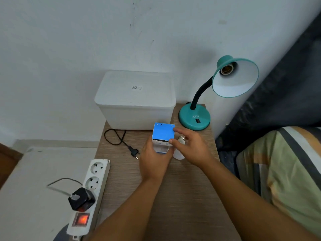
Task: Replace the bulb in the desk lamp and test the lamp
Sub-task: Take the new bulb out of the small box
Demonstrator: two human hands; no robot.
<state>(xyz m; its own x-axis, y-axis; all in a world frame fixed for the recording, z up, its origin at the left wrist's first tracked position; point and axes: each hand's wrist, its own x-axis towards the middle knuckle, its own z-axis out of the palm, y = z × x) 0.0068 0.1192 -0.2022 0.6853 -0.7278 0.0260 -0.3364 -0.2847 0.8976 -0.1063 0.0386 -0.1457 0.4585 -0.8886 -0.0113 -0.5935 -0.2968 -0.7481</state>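
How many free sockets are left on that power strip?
2. Both are on the far part of the power strip: one at the far end, the next just nearer. A black adapter fills the third; no others show.

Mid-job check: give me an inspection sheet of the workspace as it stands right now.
Surface: wooden bedside table, partly bare.
Job's things: teal desk lamp, socket without bulb; blue bulb box; white bulb lying beside the box.
Clutter: lidded white plastic container.
Grip: left hand holds the box; right hand touches its top edge.
Cables: lamp plug unplugged on table; power strip switch lit, black adapter plugged in.
Surroundings: white wall, striped bedding.
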